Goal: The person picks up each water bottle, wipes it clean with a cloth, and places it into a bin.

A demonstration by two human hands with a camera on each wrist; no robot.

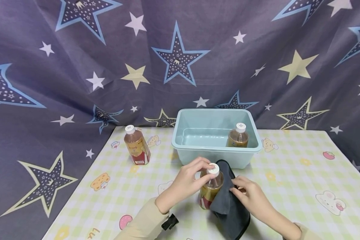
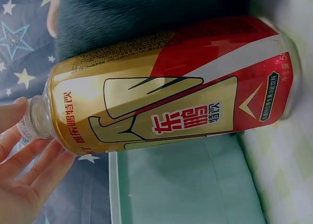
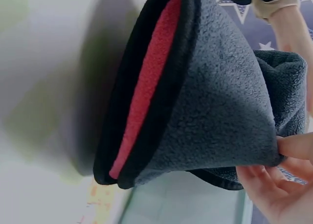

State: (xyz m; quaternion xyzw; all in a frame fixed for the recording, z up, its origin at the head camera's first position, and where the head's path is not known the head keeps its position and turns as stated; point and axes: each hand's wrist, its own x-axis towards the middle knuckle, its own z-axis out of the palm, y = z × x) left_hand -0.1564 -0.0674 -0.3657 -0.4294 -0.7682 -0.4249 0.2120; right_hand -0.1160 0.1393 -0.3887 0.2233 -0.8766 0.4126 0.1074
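My left hand (image 1: 192,176) grips the white cap of a drink bottle (image 1: 209,193), which stands upright on the table. Its gold and red label (image 2: 171,106) faces the left wrist camera. A dark grey cloth (image 1: 232,206) with black edging hangs from my right hand (image 1: 253,196), pinched between thumb and fingers. The cloth lies against the bottle's right side, covering part of it. In the right wrist view a red inner face shows between the folds of the cloth (image 3: 220,97).
Behind my hands is a light blue plastic bin (image 1: 216,150) with one bottle (image 1: 238,137) inside at the right. Another bottle (image 1: 137,145) stands at the table's back left. A checked cloth covers the table (image 1: 294,173); a star-patterned curtain (image 1: 180,96) hangs behind.
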